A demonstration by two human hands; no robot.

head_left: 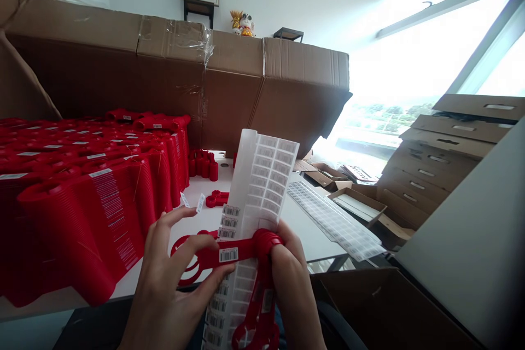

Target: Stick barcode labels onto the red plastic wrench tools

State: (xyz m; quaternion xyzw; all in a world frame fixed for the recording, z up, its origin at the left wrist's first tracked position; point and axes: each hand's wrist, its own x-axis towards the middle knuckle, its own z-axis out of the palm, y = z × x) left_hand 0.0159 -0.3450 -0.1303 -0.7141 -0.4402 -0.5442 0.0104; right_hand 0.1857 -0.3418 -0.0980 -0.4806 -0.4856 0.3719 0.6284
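Both hands (pixel 172 279) (pixel 293 284) grip red tool (pixel 229 254) between them.

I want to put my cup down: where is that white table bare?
A bare strip lies between the held label sheet and the flat sheet. A smaller patch by the red stacks has loose labels and a stray red piece. Left is packed; boxes crowd the right.

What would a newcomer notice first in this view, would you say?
The big stacks of red parts fill the left, against a cardboard wall. At bottom centre, the left hand and right hand grip a barcoded red part before an upright label sheet.
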